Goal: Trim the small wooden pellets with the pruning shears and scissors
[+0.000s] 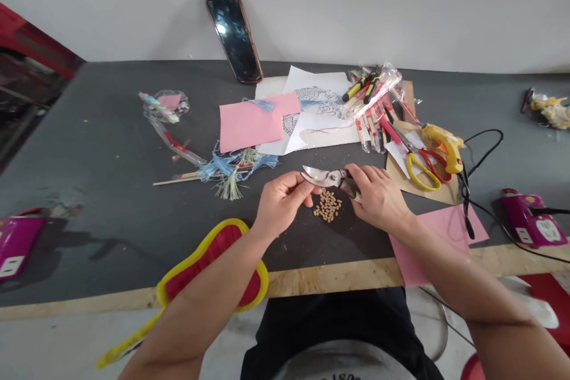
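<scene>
My right hand [377,195] is wrapped round the handles of metal pruning shears [335,177], whose blades point left over the table. My left hand [281,197] is closed in a pinch right at the blade tips. Whatever its fingers hold there is too small and covered to make out. Just below the shears lies a small heap of short tan cut pieces [328,206] on the dark tabletop. Blue and pale green tassels [231,172] lie to the left of my left hand, with thin wooden sticks [178,179] beside them.
A phone [236,38] leans on the wall. Behind my hands lie pink paper [253,122] and a dragon drawing [318,107]. Bagged sticks [374,101], scissors [423,166] and a yellow glue gun [445,142] with a cord sit right. A yellow-rimmed red item [227,243] overlaps the front edge.
</scene>
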Motion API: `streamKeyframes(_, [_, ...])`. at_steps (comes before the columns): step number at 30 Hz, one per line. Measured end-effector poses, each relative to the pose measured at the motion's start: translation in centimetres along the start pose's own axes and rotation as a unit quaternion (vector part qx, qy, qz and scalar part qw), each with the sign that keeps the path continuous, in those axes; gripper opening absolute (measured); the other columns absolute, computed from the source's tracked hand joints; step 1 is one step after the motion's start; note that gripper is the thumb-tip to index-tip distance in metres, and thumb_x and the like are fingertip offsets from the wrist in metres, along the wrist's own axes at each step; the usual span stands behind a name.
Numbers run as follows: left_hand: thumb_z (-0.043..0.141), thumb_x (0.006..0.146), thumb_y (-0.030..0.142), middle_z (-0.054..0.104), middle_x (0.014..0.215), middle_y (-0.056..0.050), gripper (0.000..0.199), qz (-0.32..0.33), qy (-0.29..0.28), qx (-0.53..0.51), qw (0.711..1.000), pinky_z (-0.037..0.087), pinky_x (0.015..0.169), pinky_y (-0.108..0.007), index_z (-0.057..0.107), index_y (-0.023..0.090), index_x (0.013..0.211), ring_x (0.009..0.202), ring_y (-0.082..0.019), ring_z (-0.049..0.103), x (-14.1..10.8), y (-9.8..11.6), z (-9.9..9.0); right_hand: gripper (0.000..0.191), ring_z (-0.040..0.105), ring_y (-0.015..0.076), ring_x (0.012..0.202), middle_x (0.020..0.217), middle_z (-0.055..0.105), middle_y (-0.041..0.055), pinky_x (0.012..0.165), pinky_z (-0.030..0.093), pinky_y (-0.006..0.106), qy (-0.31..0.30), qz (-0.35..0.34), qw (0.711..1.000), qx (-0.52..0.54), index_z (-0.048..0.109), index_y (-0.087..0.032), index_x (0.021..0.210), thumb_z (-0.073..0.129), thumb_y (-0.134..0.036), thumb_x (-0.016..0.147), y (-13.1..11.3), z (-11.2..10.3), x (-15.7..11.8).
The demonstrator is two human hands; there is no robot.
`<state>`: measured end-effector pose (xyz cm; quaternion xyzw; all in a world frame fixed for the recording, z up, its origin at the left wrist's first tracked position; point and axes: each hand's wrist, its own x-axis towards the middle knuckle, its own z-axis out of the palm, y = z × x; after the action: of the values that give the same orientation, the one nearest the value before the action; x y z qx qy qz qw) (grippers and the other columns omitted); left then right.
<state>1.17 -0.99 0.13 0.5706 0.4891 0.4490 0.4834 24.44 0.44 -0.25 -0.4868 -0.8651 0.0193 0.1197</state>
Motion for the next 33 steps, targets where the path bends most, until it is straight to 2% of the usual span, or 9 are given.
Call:
streamKeyframes(4, [0.072, 0.09, 0.036, 0.072, 0.067, -0.001, 0.016, 0.008, 0.017, -0.006, 1.0, 0.049, 0.056, -0.024, 0.076, 0.02, 0.088, 0.057, -0.012, 0.063, 0.11, 0.05, 0.02, 0.051, 0.063, 0.0298, 0.099, 0.113, 0.07, 0.0145, 0.081, 0.045, 0.04, 0.029, 0.013, 1.0, 0.002, 0.05, -0.014, 0.135, 0.058, -0.021, 0.085, 0.03, 0.24, 0.06])
streamKeyframes(8, [0.071, 0.091, 0.034, 0.075, 0.071, -0.002, 0.016, 0.008, 0.037, 0.003, 0.999, 0.051, 0.056, -0.024, 0.076, 0.02, 0.084, 0.056, -0.011, 0.064, 0.11, 0.05, -0.05, 0.027, 0.063, 0.0285, 0.099, 0.114, 0.071, 0.0131, 0.081, 0.046, 0.039, 0.056, 0.002, 0.998, 0.037, 0.059, -0.019, 0.113, 0.059, -0.021, 0.086, 0.26, 0.58, -0.09])
streamKeyframes(11, [0.071, 0.09, 0.034, 0.074, 0.067, -0.001, 0.017, 0.009, 0.043, 0.022, 0.999, 0.052, 0.057, -0.025, 0.076, 0.02, 0.081, 0.057, -0.013, 0.065, 0.02, 0.25, -0.04, 0.021, 0.061, 0.0287, 0.102, 0.125, 0.069, 0.0121, 0.084, 0.046, 0.04, 0.038, -0.022, 0.999, 0.018, 0.062, -0.022, 0.102, 0.058, -0.015, 0.083, 0.33, 0.5, -0.15])
streamKeyframes(15, [0.072, 0.09, 0.034, 0.073, 0.063, 0.0, 0.022, 0.006, 0.044, 0.042, 0.998, 0.051, 0.057, -0.024, 0.075, 0.021, 0.072, 0.058, -0.014, 0.067, -0.11, 0.53, -0.03, 0.026, 0.059, 0.03, 0.105, 0.149, 0.056, 0.0138, 0.084, 0.046, 0.042, 0.012, -0.038, 0.999, -0.022, 0.062, -0.021, 0.107, 0.057, -0.012, 0.082, 0.05, 0.11, -0.16])
streamKeyframes(18, [0.07, 0.09, 0.032, 0.072, 0.062, 0.0, 0.021, 0.006, 0.046, 0.051, 0.998, 0.052, 0.059, -0.025, 0.076, 0.021, 0.073, 0.059, -0.014, 0.067, -0.13, 0.63, -0.09, 0.026, 0.058, 0.0314, 0.107, 0.157, 0.046, 0.0175, 0.083, 0.046, 0.044, 0.007, -0.053, 0.998, -0.045, 0.061, -0.02, 0.11, 0.056, -0.014, 0.085, -0.16, -0.05, -0.21])
streamKeyframes(22, [0.07, 0.09, 0.031, 0.071, 0.059, 0.0, 0.018, 0.01, 0.04, 0.048, 0.998, 0.05, 0.057, -0.025, 0.077, 0.021, 0.078, 0.056, -0.013, 0.065, -0.1, 0.72, -0.17, 0.025, 0.056, 0.0326, 0.111, 0.16, 0.041, 0.0203, 0.083, 0.045, 0.045, 0.017, -0.065, 0.996, -0.061, 0.06, -0.018, 0.111, 0.053, -0.014, 0.088, -0.21, -0.01, -0.28])
streamKeyframes(27, [0.069, 0.091, 0.035, 0.07, 0.057, 0.0, 0.022, 0.013, 0.025, 0.049, 0.998, 0.045, 0.051, -0.024, 0.077, 0.021, 0.076, 0.052, -0.012, 0.062, -0.13, 0.69, -0.29, 0.027, 0.055, 0.0321, 0.114, 0.158, 0.045, 0.0176, 0.084, 0.045, 0.044, 0.023, -0.058, 0.996, -0.061, 0.06, -0.02, 0.111, 0.053, -0.012, 0.086, -0.19, -0.02, -0.29])
streamKeyframes(33, [0.067, 0.094, 0.037, 0.069, 0.057, 0.0, 0.026, 0.014, -0.015, 0.046, 0.999, 0.051, 0.058, -0.026, 0.074, 0.021, 0.075, 0.059, -0.015, 0.068, -0.02, 0.69, -0.55, 0.026, 0.055, 0.0332, 0.114, 0.155, 0.049, 0.0177, 0.085, 0.046, 0.045, 0.001, -0.083, 0.996, -0.043, 0.062, -0.018, 0.109, 0.053, -0.012, 0.085, 0.27, -0.3, -0.19])
